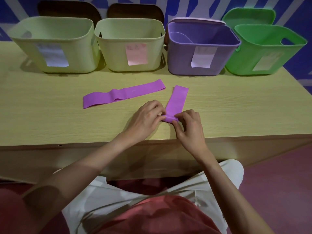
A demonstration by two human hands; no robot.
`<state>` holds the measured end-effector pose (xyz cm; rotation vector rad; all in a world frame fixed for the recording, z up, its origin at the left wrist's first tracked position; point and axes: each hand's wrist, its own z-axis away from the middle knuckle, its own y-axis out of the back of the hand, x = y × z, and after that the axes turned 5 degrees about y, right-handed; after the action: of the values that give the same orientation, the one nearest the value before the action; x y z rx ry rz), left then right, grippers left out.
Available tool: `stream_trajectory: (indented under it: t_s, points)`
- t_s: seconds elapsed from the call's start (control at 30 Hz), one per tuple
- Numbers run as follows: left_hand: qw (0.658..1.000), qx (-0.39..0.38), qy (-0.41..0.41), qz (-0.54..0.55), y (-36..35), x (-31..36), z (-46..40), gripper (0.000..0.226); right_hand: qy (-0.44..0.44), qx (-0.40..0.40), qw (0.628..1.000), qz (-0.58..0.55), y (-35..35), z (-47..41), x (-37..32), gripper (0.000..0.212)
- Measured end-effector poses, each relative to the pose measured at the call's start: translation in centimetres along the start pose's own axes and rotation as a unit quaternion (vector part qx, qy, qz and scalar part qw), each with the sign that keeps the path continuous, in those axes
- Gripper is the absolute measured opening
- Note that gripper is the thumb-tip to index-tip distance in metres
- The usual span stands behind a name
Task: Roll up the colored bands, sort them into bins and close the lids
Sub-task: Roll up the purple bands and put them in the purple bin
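A purple band (177, 100) lies on the wooden table (50, 107), its near end curled into a small roll. My left hand (145, 120) pinches the left side of that roll and my right hand (189, 127) pinches its right side. A second purple band (124, 95) lies flat and unrolled to the left, apart from both hands. Behind them stands a row of open bins: two pale green bins (55, 65) (116, 65), a purple bin (182, 65) and a bright green bin (239, 65).
A purple lid (194, 21) leans behind the purple bin and a green lid (248, 16) behind the bright green one. Each bin carries a paper label. Two dark chair backs (67, 9) rise behind the pale bins. The table's near edge (67, 144) runs just below my hands.
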<state>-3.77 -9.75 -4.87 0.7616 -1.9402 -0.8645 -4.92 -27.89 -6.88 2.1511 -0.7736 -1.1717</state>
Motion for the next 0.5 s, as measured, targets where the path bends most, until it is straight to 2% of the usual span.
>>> stream_trajectory:
  t_s: [0.13,0.33,0.5]
  points:
    - [1.0,-0.028,-0.008,-0.009,0.1,-0.8,0.2,0.024,-0.002,0.002,1.0,0.005,0.0,-0.1,0.1,0.014]
    - [0.999,-0.038,-0.025,-0.014,0.4,-0.7,-1.1,0.018,-0.017,0.025,1.0,0.003,-0.3,-0.1,-0.2,0.023]
    - [0.998,-0.06,-0.028,-0.012,0.6,-1.0,-2.1,0.019,0.022,0.023,0.999,-0.014,-0.1,-0.4,-0.1,0.013]
